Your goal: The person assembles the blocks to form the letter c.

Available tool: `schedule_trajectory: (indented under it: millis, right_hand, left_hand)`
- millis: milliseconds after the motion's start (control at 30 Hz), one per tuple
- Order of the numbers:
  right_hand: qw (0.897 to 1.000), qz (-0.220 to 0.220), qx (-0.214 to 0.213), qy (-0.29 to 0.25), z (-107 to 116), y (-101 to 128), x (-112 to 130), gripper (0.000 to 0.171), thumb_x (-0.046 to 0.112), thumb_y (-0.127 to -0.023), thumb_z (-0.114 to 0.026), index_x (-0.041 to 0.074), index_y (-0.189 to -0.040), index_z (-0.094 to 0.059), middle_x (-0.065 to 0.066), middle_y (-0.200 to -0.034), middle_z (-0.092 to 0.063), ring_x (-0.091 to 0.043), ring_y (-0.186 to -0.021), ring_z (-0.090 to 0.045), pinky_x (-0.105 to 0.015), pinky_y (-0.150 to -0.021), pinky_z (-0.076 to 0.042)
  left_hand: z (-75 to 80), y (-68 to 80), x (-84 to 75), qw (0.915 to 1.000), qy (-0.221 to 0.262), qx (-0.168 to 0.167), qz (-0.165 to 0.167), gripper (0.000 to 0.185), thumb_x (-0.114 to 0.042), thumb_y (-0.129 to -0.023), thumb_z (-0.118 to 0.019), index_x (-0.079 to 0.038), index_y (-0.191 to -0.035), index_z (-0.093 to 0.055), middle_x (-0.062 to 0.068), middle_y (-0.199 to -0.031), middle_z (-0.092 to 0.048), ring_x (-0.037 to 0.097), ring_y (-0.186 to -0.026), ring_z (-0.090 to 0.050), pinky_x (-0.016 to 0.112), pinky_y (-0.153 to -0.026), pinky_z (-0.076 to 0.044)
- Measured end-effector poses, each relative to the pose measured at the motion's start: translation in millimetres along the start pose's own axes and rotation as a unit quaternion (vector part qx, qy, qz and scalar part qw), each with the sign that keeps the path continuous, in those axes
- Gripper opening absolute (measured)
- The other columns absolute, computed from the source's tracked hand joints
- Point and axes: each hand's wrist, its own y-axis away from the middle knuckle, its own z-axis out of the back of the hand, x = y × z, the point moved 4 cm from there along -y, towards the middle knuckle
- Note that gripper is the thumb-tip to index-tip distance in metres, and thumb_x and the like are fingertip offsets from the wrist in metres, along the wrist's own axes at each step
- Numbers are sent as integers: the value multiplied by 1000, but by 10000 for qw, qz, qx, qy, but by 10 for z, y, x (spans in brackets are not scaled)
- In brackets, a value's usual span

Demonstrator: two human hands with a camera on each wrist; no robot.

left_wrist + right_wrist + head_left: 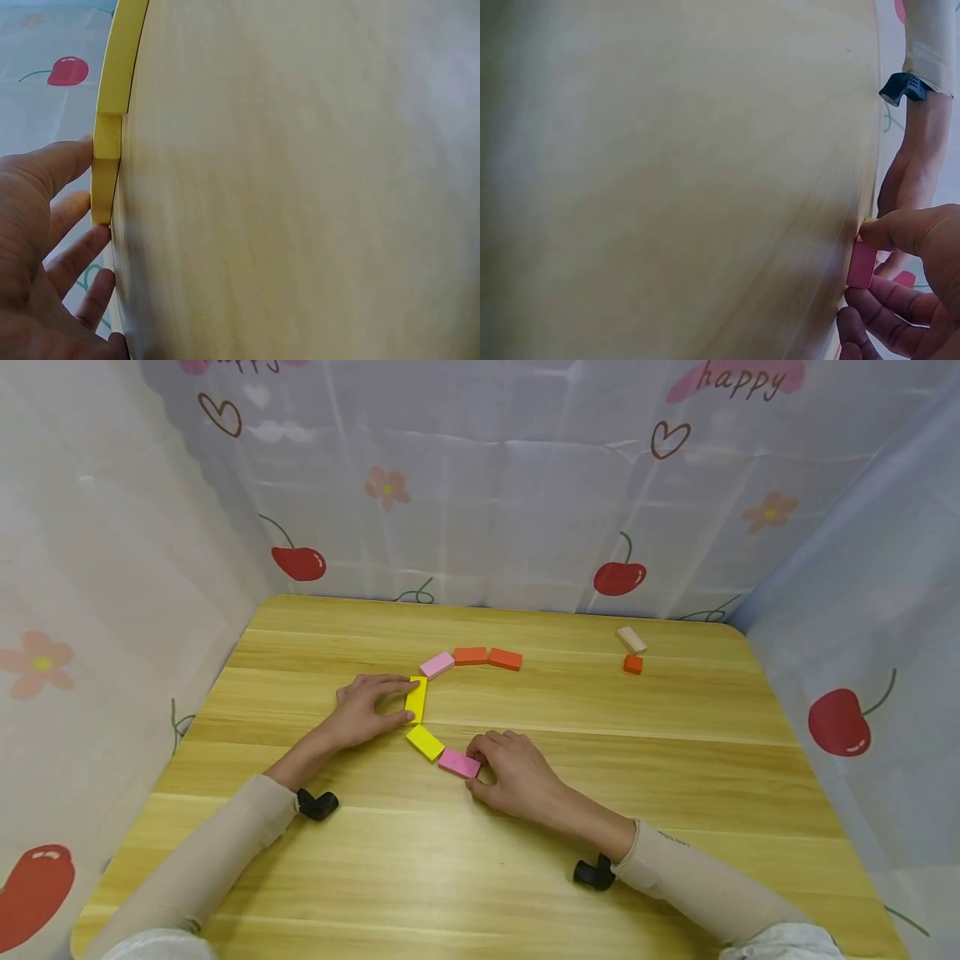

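Flat coloured blocks lie in a curved row on the wooden table point(600, 777). My left hand point(367, 706) pinches an upright-lying yellow block point(416, 699) point(105, 169) between thumb and forefinger. My right hand point(513, 772) grips a pink block point(459, 764) point(861, 265) at the row's near end. Between them lies another yellow block point(425, 742). Farther back the row continues with a pale pink block point(437, 665) and two orange blocks point(471, 655) point(506, 658).
A beige block point(632, 639) and a small orange block point(633, 664) lie apart at the back right. Cloth walls printed with cherries and flowers point(480, 510) enclose the table on three sides. Black wrist cameras point(318, 804) sit on both sleeves.
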Motion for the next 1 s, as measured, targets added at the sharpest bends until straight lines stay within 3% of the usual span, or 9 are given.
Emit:
schedule_trajectory:
  millis: [1000]
  right_hand:
    - [10000, -47, 12, -75, 0, 17, -12, 40, 45, -82, -75, 21, -112, -62, 9, -99, -63, -10, -91, -54, -38, -99, -42]
  left_hand:
    - [-6, 0, 13, 10000, 18, -15, 4, 56, -50, -87, -70, -33, -139, -56, 0, -149, -51, 33, -136, -36, 60, -97, -16]
